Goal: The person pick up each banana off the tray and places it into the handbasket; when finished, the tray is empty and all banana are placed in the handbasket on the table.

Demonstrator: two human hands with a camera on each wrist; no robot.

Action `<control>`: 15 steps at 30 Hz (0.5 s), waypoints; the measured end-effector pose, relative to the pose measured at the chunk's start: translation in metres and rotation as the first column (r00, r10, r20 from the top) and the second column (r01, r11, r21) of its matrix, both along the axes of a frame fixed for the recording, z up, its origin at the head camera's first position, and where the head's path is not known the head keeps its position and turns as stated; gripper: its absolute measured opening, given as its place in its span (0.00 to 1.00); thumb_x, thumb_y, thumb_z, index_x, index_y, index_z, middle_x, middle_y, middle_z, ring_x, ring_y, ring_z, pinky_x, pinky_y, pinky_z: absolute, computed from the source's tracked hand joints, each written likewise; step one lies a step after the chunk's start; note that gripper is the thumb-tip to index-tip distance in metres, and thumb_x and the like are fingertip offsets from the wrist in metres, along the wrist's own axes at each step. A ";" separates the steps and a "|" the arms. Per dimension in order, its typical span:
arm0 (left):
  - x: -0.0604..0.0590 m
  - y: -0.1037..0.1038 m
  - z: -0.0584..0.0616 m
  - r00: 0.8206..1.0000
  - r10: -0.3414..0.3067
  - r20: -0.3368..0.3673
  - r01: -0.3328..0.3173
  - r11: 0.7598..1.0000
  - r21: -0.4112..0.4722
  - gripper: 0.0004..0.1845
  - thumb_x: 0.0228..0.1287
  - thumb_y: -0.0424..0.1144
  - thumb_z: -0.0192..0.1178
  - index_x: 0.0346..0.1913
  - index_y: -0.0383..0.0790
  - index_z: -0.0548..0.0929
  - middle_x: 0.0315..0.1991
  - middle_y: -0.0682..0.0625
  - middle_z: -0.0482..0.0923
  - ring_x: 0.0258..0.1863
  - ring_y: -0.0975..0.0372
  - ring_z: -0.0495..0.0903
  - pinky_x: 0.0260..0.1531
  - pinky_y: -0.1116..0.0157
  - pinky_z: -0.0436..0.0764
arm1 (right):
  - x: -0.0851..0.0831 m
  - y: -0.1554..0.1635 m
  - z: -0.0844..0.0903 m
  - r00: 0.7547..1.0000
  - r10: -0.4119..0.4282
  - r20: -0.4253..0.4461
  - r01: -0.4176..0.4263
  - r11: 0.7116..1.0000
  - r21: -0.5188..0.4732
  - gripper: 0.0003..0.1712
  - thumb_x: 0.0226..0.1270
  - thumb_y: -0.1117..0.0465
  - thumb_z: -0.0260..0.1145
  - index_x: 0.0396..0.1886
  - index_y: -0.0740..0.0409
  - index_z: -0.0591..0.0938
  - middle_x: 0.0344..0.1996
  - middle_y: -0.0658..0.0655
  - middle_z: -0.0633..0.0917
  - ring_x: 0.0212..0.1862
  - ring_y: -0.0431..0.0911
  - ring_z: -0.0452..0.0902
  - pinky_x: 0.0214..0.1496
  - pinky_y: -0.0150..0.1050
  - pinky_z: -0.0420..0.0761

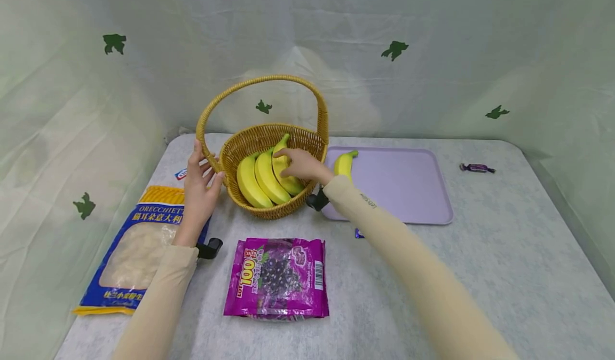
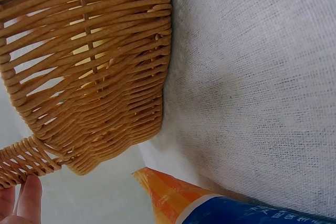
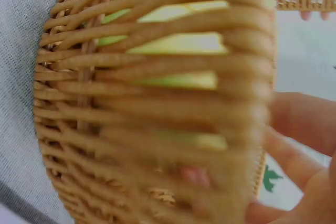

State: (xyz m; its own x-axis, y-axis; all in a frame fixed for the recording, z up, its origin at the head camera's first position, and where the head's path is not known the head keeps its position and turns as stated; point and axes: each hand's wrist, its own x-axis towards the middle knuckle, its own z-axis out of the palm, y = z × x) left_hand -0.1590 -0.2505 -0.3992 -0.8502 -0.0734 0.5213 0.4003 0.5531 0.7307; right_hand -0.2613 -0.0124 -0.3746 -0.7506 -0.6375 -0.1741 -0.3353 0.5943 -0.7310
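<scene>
A wicker basket with a tall arched handle stands at the back of the table, several yellow bananas lying side by side in it. My left hand holds the handle's left base; a thumb and finger show against the weave in the left wrist view. Reaching over the basket's right rim, my right hand grips the rightmost banana with bent fingers. The basket wall hides part of that hand in the right wrist view. One more banana lies on a lilac tray, partly covered by my right forearm.
A blue and yellow pasta bag lies at the left, beside a small red-and-blue wrapper. Purple grape candy packaging is in front. A dark wrapped candy lies far right; a blue wrapper peeks out below the tray.
</scene>
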 end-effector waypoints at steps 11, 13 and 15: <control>-0.001 0.000 -0.001 1.000 0.004 -0.006 -0.004 1.000 -0.009 0.43 0.67 0.24 0.54 0.76 0.47 0.43 0.63 0.31 0.58 0.60 0.40 0.67 0.58 0.42 0.68 | 0.003 0.043 0.007 0.980 -0.015 0.199 0.097 0.908 -0.407 0.26 0.67 0.67 0.62 0.64 0.63 0.71 0.54 0.69 0.75 0.51 0.54 0.75 0.54 0.54 0.78; -0.001 -0.001 -0.002 1.000 0.002 -0.007 -0.002 1.000 -0.009 0.43 0.67 0.24 0.54 0.76 0.47 0.43 0.63 0.32 0.58 0.60 0.40 0.67 0.58 0.42 0.68 | 0.004 0.054 0.008 0.978 -0.016 0.208 0.107 0.895 -0.433 0.25 0.68 0.66 0.62 0.64 0.63 0.72 0.52 0.67 0.76 0.51 0.56 0.75 0.54 0.54 0.78; -0.001 -0.001 -0.002 1.000 0.000 -0.010 0.000 1.000 -0.010 0.43 0.67 0.24 0.54 0.76 0.47 0.43 0.63 0.32 0.58 0.60 0.40 0.67 0.58 0.42 0.68 | 0.004 0.065 0.006 0.976 -0.014 0.217 0.113 0.885 -0.451 0.24 0.69 0.65 0.61 0.64 0.61 0.72 0.50 0.66 0.76 0.51 0.60 0.75 0.52 0.54 0.79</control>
